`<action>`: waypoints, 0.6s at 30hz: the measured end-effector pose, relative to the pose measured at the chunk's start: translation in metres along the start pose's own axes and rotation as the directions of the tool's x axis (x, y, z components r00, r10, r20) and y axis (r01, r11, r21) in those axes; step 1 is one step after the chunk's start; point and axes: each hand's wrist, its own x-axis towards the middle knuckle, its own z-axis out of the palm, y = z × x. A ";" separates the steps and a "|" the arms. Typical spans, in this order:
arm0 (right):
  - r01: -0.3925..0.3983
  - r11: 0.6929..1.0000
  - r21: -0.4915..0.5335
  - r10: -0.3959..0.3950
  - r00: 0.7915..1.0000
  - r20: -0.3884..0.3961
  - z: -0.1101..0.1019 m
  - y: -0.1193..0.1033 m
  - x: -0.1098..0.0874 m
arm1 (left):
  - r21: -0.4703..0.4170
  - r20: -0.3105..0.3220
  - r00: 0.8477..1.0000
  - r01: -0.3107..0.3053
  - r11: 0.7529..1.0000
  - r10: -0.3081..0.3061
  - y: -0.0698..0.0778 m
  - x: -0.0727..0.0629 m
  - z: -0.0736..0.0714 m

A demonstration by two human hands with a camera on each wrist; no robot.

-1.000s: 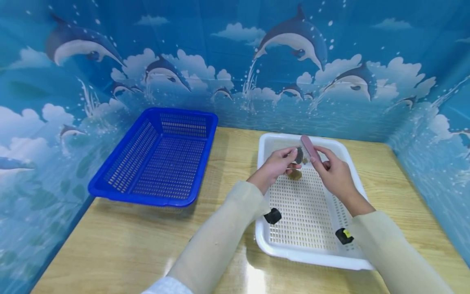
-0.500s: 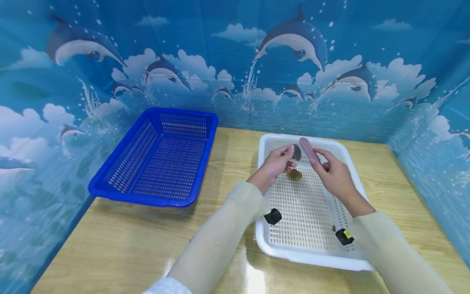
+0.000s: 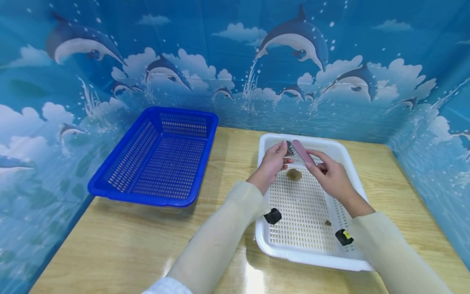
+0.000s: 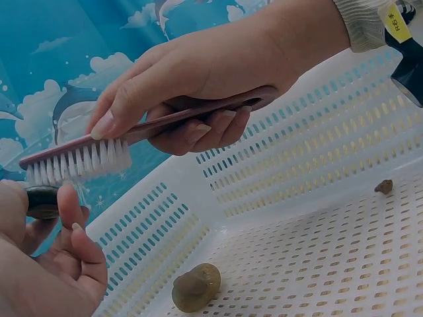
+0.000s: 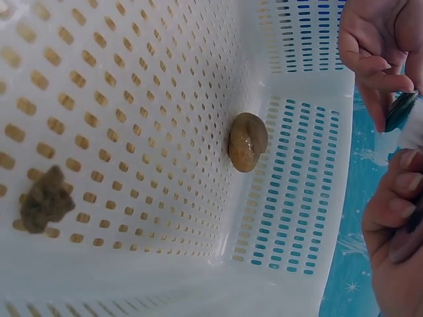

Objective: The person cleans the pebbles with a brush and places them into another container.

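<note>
Dark stone [image 4: 43, 203] pinched in my left fingers [image 4: 68, 208], pink brush [image 4: 142, 131] gripped in my right fingers [image 4: 192, 136], over the white basket [image 3: 315, 259] by the desk's [image 3: 110, 245] far edge; I'd scrub lightly.

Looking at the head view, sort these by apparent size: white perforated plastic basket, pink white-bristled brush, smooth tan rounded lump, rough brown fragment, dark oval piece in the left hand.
1. White basket
2. Pink brush
3. Tan lump
4. Brown fragment
Not ranked: dark oval piece, partly hidden by the left hand.
</note>
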 end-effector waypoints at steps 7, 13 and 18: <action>-0.002 0.998 0.067 0.002 1.000 0.000 -0.002 -0.001 0.000 | 0.027 0.060 0.998 -0.009 1.000 0.007 -0.001 0.000 -0.001; -0.005 0.994 0.105 0.007 1.000 -0.019 -0.003 -0.002 0.000 | -0.018 0.128 0.992 0.003 1.000 -0.001 -0.001 0.000 -0.001; -0.011 0.996 0.085 0.015 0.999 -0.042 -0.003 -0.002 0.000 | -0.068 0.210 0.976 0.072 0.995 -0.056 -0.001 -0.001 -0.001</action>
